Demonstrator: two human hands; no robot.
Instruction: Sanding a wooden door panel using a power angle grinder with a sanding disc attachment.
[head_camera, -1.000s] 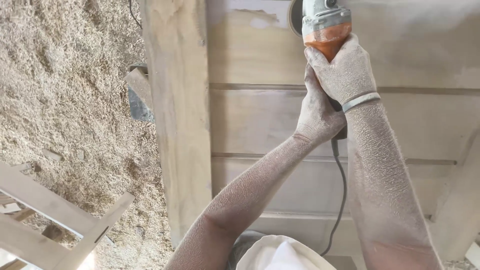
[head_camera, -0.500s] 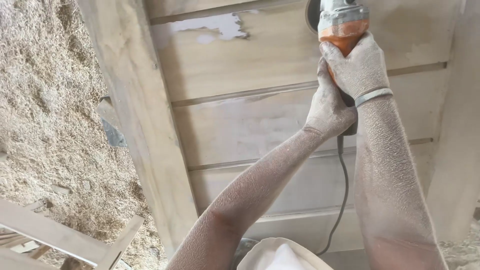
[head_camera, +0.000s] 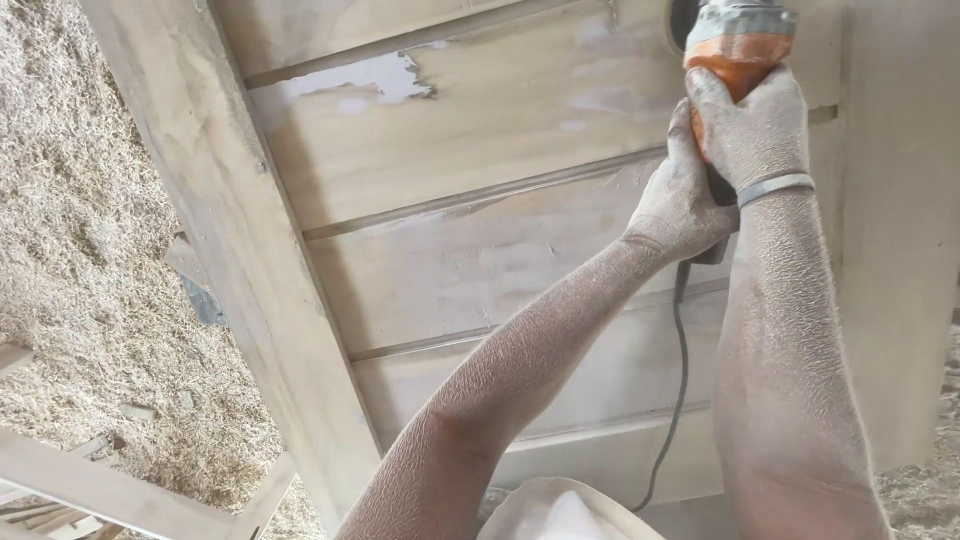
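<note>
Your right hand (head_camera: 752, 125) is wrapped tight around the orange-and-grey handheld power sander (head_camera: 738, 45); your left hand (head_camera: 680, 200) clasps its rear just below. The sander's head, above your grip, sits on the pale dusty wooden panelled frame (head_camera: 480, 130). Its grey cord (head_camera: 678, 390) hangs beneath.

One grinder (head_camera: 738, 45), one cord (head_camera: 678, 400), two dusty hands, one bracelet (head_camera: 775, 187).
</note>
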